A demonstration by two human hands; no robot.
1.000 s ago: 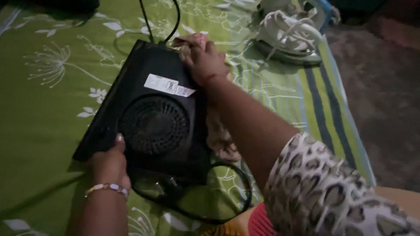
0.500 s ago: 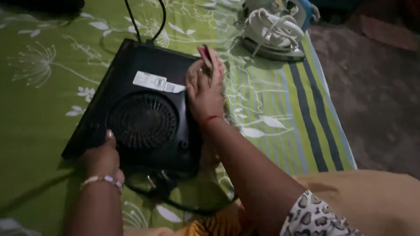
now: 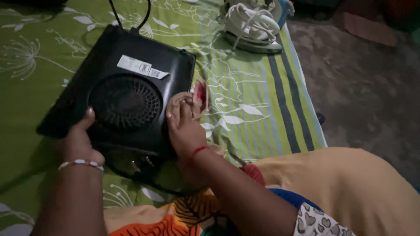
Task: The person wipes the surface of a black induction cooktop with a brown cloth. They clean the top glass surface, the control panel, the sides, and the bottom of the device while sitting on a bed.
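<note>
Head view, and the black flat appliance (image 3: 131,83) is lying underside up on the green floral bedsheet (image 3: 35,57), its round fan grille (image 3: 124,102) facing the camera and a white label (image 3: 142,67) sitting just above that grille. Its black cord (image 3: 129,11) is running off the far edge toward the top of the frame, and a loop of cord with the plug (image 3: 140,165) is lying at the near edge.

The left hand (image 3: 78,140) is resting on the near left part of the appliance, thumb lying up against the rim of the grille, fingers curling over the edge; it is gripping the body. A beaded bracelet is sitting on that wrist.

The right hand (image 3: 183,124) is pressing down at the near right edge of the appliance, just beside the grille. The fingers are bunched close together around a small reddish cloth (image 3: 200,94), which is poking up past the fingertips and touching the appliance's side. A red thread is circling the wrist.

Further up the sheet, well apart from both hands, a white clothes iron (image 3: 251,28) is lying with its cord wrapped around it, near the striped border of the sheet (image 3: 284,100). Beyond that border the dark floor (image 3: 367,87) is showing. The person's yellow garment (image 3: 350,188) is filling the lower right.
</note>
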